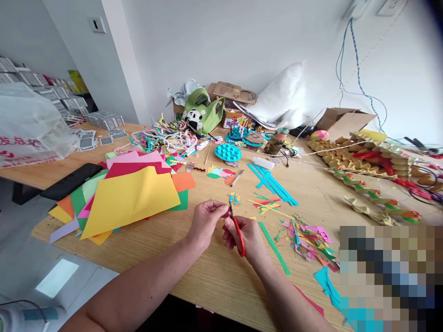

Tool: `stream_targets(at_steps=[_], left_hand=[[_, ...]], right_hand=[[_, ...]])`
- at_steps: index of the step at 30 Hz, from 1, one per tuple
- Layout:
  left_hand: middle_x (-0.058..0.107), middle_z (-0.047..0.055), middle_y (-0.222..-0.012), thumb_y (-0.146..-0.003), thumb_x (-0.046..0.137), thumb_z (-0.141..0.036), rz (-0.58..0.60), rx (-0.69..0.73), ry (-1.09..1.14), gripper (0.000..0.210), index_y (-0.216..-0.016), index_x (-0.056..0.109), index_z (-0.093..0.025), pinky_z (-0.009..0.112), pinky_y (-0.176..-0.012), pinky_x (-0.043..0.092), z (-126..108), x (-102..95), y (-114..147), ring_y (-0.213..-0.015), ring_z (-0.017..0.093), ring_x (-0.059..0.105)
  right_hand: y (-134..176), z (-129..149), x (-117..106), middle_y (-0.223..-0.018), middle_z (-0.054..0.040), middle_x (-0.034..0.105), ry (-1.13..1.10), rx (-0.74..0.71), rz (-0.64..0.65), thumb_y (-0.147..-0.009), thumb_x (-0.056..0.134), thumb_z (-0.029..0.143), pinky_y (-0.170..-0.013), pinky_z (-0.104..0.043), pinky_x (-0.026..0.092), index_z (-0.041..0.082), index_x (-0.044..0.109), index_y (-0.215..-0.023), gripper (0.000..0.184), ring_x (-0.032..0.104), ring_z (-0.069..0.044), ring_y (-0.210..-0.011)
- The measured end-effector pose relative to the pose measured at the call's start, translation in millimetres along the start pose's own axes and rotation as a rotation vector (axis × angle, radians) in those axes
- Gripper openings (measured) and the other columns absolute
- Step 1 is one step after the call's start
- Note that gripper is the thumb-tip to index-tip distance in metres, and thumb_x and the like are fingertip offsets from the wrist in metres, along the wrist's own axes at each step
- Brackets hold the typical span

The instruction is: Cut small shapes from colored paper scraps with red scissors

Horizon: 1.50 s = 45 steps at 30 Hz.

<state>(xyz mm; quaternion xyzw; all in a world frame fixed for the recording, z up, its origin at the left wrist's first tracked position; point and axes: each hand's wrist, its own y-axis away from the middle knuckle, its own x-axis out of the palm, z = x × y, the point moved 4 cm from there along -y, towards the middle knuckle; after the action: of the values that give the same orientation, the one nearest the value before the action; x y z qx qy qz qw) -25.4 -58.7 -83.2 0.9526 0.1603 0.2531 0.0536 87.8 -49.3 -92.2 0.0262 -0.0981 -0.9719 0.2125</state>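
Observation:
My right hand (249, 237) holds a pair of scissors (239, 236) with red handles, the dark blades pointing away from me. Close beside the blades, my left hand (205, 221) is pinched, thumb against fingers; whatever it grips is too small to make out. Just past the blade tips lies a little pile of tiny coloured paper bits (235, 198). Thin red, yellow and green paper strips (266, 204) lie to the right of it. A longer green strip (274, 249) rests beside my right wrist.
Stacked coloured paper sheets (134, 198) cover the table's left side, near a black phone-like slab (73, 180). Blue strips (273, 184), a pen (237, 178) and a blue bumpy disc (227, 152) lie farther back. Paper scraps (309, 240) and egg-carton pieces (360, 161) are at right.

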Motion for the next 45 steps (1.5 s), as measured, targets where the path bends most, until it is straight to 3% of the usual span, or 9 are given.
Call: stream_targets(at_steps=[18, 45], left_hand=[[0.066, 0.003, -0.059, -0.058, 0.075, -0.023, 0.035, -0.002, -0.031, 0.014, -0.064, 0.067, -0.013, 0.024, -0.059, 0.045, -1.4, -1.0, -2.4, -0.058, 0.013, 0.059], [0.065, 0.003, -0.059, -0.059, 0.074, -0.022, 0.055, -0.055, -0.020, 0.013, -0.062, 0.066, -0.013, 0.025, -0.059, 0.044, -2.1, -2.3, -3.3, -0.058, 0.013, 0.059]], right_hand=[[-1.6, -4.9, -1.7, -0.047, -0.0010, 0.057, 0.087, -0.015, 0.024, -0.067, 0.066, 0.066, -0.035, -0.020, 0.038, 0.017, 0.049, -0.058, 0.053, 0.051, -0.011, -0.035], [-1.4, -5.6, -2.5, -0.045, -0.0010, 0.057, 0.079, 0.005, 0.046, -0.064, 0.068, 0.066, -0.034, -0.019, 0.038, 0.016, 0.050, -0.057, 0.054, 0.053, -0.011, -0.035]])
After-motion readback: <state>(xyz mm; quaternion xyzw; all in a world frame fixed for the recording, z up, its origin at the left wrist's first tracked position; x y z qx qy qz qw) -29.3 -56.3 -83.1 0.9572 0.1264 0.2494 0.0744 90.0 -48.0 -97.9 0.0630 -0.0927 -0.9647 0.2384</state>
